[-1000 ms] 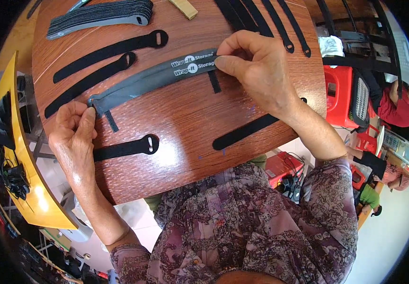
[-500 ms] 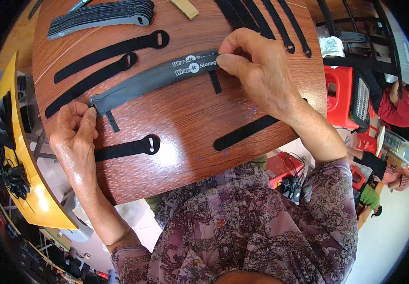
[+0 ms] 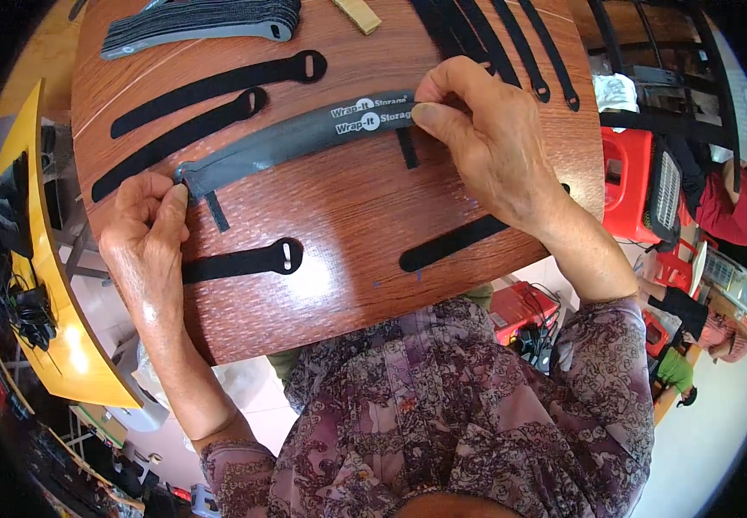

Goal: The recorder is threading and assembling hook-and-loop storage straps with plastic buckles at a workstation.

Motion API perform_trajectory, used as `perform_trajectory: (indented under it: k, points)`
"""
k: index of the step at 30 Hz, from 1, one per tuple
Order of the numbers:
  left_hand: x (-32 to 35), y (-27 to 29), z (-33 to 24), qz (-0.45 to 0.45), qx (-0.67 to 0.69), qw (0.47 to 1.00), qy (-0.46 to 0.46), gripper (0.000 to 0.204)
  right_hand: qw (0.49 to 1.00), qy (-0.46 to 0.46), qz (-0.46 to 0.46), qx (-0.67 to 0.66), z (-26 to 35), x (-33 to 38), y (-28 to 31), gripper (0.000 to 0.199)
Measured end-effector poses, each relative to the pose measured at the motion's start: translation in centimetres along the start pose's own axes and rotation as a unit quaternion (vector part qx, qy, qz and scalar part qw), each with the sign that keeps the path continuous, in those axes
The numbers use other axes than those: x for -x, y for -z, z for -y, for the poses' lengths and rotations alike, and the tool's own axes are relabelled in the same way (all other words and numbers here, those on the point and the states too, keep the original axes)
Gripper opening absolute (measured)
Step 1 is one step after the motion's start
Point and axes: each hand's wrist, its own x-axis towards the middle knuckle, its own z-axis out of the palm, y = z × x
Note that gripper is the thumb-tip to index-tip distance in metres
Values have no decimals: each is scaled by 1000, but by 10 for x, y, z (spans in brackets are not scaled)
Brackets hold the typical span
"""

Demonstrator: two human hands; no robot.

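A long grey hook-and-loop strap [image 3: 283, 148] with white print stretches across the wooden table [image 3: 348, 220]. My left hand [image 3: 145, 237] pinches its left end between thumb and finger. At the other end, the thumb and finger of my right hand [image 3: 499, 147] are closed on it. Under the strap show a short dark strip [image 3: 217, 212] near my left hand and another dark strip [image 3: 407, 148] near my right. One black strap [image 3: 240, 261] lies partly behind my left hand; a second black strap [image 3: 451, 243] runs under my right wrist.
Two black straps [image 3: 218, 92] with slotted round heads lie beyond my left hand. Farther back sit a stack of straps [image 3: 205, 26] and a wooden block [image 3: 357, 14]. Several black straps [image 3: 520, 52] lie at the far right. A red stool [image 3: 624, 177] stands beyond the right edge.
The view has shifted slightly, so the table and both hands appear a little farther right. Both hands keep their pinch on the grey strap.
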Motion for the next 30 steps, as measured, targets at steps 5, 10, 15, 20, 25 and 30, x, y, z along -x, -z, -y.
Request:
perform_trajectory:
  k: [5, 10, 15, 20, 25, 30]
  points:
    - [0, 2, 1, 6, 4, 1000, -18, 4, 999, -5, -15, -36, -5, -2, -4, 9]
    - [2, 8, -2, 2, 9, 1000, -3, 10, 999, -19, 6, -37, -2, -4, -3, 10]
    - [3, 7, -7, -17, -32, 999, -36, 10, 999, -32, -4, -43, -2, -1, -3, 11]
    - [16, 0, -18, -61, -11, 988, -139, 11, 997, -52, 12, -53, 0, -3, -1, 11]
    - [25, -35, -55, 21, -53, 953, -298, 15, 998, -36, 2, -53, -3, -2, -3, 12]
    - [20, -82, -82, 29, -210, 899, -384, 24, 994, -52, 19, -93, -8, -3, -4, 15]
